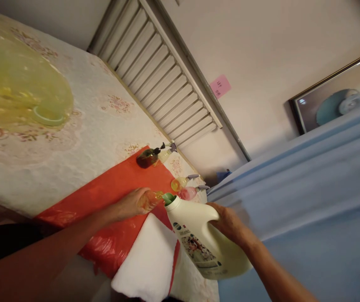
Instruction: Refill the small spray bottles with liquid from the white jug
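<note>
My right hand [227,220] is wrapped round the handle of a large cream-coloured jug [211,247], labelled like laundry detergent and without its cap. The jug's green spout [168,199] is at the mouth of a small clear bottle [150,200] with orange-yellow contents. My left hand [134,202] is closed round this bottle above a red plastic sheet [110,188]. Whether liquid is running between the two is too small to tell. A folded white towel [150,256] lies on the sheet below them.
Close by stand a dark pump bottle [147,158], a yellow spray bottle [178,183] and a pink spray bottle [187,193]. A yellowish plastic bag [22,84] rests on the flowered tablecloth [88,138]. A white slatted rail [167,79] and a blue curtain [309,201] border the table.
</note>
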{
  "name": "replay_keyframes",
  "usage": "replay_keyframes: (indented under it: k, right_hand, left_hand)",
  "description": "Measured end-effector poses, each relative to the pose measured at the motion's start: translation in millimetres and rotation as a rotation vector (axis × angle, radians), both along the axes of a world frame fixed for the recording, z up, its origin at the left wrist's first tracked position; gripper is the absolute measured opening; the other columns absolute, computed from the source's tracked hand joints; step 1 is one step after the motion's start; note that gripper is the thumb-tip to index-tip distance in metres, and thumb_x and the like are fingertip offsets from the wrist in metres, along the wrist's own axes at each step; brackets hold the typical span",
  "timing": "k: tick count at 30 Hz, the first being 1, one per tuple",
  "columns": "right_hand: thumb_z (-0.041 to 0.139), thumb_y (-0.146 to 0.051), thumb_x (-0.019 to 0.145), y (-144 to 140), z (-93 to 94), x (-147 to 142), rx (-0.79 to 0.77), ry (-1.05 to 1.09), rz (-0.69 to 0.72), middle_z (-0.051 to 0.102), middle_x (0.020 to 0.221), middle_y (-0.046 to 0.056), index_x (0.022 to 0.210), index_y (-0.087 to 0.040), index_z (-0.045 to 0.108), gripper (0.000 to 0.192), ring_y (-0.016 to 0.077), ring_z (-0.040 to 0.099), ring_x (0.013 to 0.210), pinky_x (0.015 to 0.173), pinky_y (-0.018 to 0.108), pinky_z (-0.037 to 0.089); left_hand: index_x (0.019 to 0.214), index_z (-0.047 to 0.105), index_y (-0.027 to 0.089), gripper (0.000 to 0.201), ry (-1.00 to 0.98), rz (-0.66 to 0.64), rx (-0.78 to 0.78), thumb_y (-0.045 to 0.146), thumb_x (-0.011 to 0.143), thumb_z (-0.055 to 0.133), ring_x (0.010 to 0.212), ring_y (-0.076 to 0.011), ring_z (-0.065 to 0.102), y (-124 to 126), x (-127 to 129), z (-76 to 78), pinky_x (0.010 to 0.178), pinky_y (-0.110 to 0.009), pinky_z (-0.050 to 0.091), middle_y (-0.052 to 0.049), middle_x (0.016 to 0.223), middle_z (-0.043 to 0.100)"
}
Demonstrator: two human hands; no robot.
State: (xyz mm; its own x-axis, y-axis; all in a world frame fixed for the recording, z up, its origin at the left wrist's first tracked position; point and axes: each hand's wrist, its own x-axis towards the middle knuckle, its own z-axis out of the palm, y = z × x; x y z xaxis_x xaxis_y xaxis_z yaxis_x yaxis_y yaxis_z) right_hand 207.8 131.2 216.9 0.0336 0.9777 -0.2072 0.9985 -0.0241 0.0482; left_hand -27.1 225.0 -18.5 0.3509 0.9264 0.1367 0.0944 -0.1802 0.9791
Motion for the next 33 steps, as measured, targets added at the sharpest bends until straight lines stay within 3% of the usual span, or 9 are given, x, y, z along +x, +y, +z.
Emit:
replay_keyframes:
  k: [12,20,33]
  right_hand:
    - [0.054,-0.012,0.075,0.2,-1.4,2.3,-0.001,-0.005,-0.001,0.074,0.089,0.001,0.111,-0.025,0.064,0.04,0.0186,0.069,0.083,0.076,0.025,0.05]
    - [0.053,-0.012,0.075,-0.8,1.5,-3.8,0.005,-0.002,0.014,0.074,0.089,0.001,0.109,-0.025,0.065,0.038,0.0187,0.069,0.083,0.076,0.025,0.05]
    - [0.052,-0.009,0.073,0.0,3.1,-7.0,0.001,-0.007,-0.005,0.074,0.089,0.002,0.109,-0.025,0.065,0.042,0.019,0.07,0.082,0.075,0.025,0.05]
  left_hand:
    - [0.122,0.053,0.014,0.068,0.058,-0.015,0.032,0.06,0.074,0.064,0.11,-0.0322,0.06,2.2,1.8,-2.3,0.09,-0.037,0.048,-0.016,0.122,0.063]
    - [0.116,0.056,0.021,0.056,0.032,-0.023,0.045,0.055,0.074,0.066,0.103,-0.0279,0.063,2.2,2.0,-3.3,0.085,-0.035,0.05,-0.01,0.113,0.067]
    - [0.119,0.055,0.017,0.061,0.037,-0.036,0.035,0.055,0.073,0.066,0.11,-0.0311,0.062,1.4,-0.6,1.4,0.092,-0.039,0.049,-0.014,0.119,0.065]
